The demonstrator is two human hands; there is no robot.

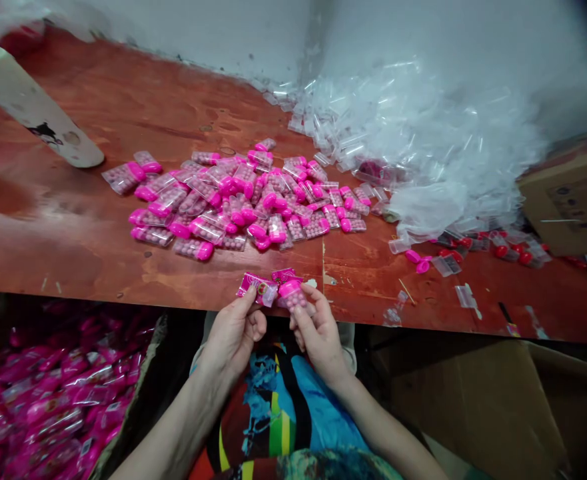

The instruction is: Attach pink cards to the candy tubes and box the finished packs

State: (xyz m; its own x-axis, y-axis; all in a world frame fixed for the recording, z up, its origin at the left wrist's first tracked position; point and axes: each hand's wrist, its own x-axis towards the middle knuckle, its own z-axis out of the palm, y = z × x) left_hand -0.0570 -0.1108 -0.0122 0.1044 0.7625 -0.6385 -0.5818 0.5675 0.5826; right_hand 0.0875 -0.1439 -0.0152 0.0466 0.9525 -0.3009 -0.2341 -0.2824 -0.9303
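The left hand [233,333] pinches a flat, shiny packet of clear plastic with magenta print [253,285] between thumb and bent fingers, the grip narrow. The right hand [323,339] has its thumb and fingers closed around a small clear plastic container with a bright pink cap and pale pink balls inside [292,297], cap pointing away from the wearer. Container and packet meet or nearly meet above the near edge of the red-brown wooden table [98,230]; a second magenta printed piece [286,273] shows just behind the container.

A strip of wood runs between the hands and a wide heap of pink-capped containers [253,193], giving room forward; a broader stretch opens to the left, up to a pale, tilted-looking tumbler [48,113]. To the right, room narrows among open pink caps [420,261], red-capped containers [520,253] and a thin wooden stick [407,291], with a mound of clear empty plastic containers [423,133] behind.

The packet's print is too small to read (a swirl pattern can be made out). The tumbler bears a dark cartoon figure; the brown cardboard box [568,203] at right carries dark, illegible marks.
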